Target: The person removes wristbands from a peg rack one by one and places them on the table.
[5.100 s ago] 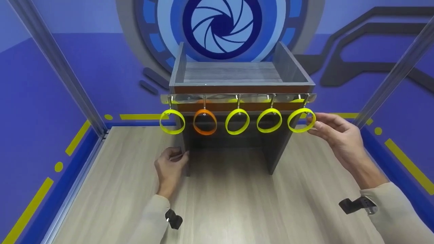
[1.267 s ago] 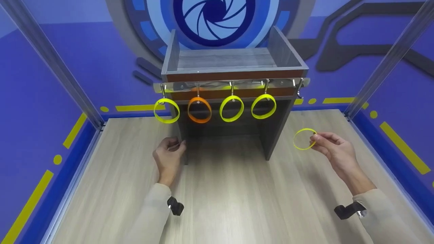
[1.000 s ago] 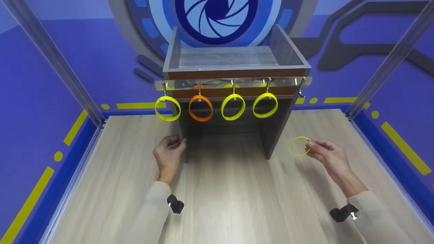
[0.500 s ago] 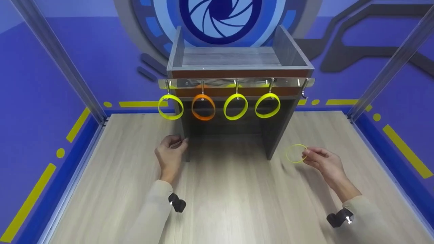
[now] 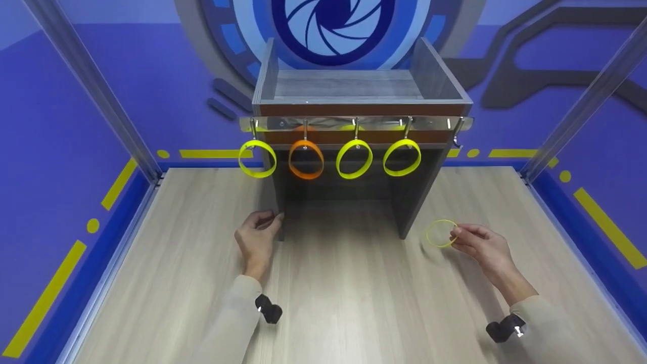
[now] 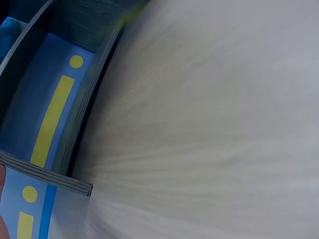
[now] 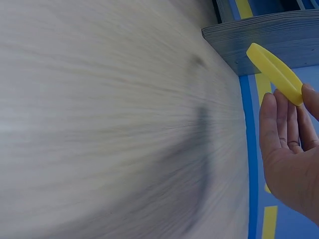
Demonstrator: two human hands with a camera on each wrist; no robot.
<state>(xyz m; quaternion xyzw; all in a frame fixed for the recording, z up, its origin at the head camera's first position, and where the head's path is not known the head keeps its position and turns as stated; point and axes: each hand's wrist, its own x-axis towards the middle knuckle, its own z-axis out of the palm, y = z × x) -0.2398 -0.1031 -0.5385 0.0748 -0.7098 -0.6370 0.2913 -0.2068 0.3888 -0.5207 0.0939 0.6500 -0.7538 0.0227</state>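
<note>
Pinching yellow ring in right hand, at ten o'clock, above tabletop; placing left hand at grey stand, toward two o'clock, leaving grip indeterminable; facing orange ring and three other yellow rings hanging farther out, toward ten o'clock.

L grip mostly cut off, L edge, L wrist view

The held ring is bright yellow. There is one orange ring, and the other hanging rings are yellow. The stand is grey with wood lines and brown bands. The tabletop is light brown with soft streaks. The walls are blue and purple, with yellow stripes and dots.
</note>
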